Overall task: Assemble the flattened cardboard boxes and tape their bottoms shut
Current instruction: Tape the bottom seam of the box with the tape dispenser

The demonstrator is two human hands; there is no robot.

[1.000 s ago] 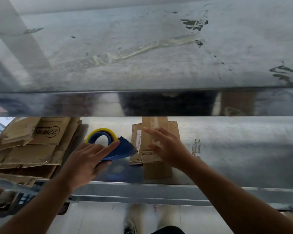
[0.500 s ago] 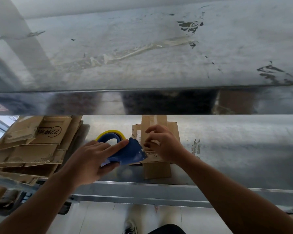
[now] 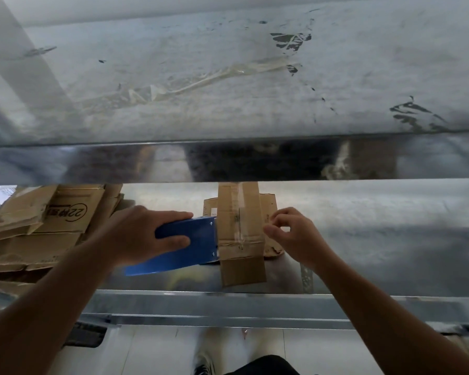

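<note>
Blue dispenser [image 3: 192, 244] clamped in left hand [image 3: 141, 234]: fingers over its top, thumb curled along the near side. Its right end touches the left edge of the box [image 3: 240, 231].

Right hand [image 3: 295, 236] is at the box's right edge, fingers curled, thumb and index tips close together. Cannot tell whether they pinch anything or only touch the cardboard; too small and blurred.

Box is brown cardboard, centre of frame, lying on the lower shelf [image 3: 377, 239] between the two hands. A clear tape strip [image 3: 238, 212] runs along the seam in its top face, from the far end toward the viewer. One flap [image 3: 243, 270] sticks out toward the viewer over the shelf's front part. Wider cardboard shows behind the box on both sides, with a small white label at its left. The box's far end is hidden by the upper shelf's front lip.

Stack of flat boxes [image 3: 38, 226] sits at left of frame on the same shelf, beside the left forearm, black print on the top one.

Upper shelf [image 3: 228, 104] is scuffed grey metal and fills the top half of the frame. A crumpled clear tape scrap [image 3: 214, 77] lies stuck across it, with dark marks at upper right.

Bottom centre, under the shelf edge: pale floor [image 3: 146, 353] and a shoe [image 3: 203, 364].
</note>
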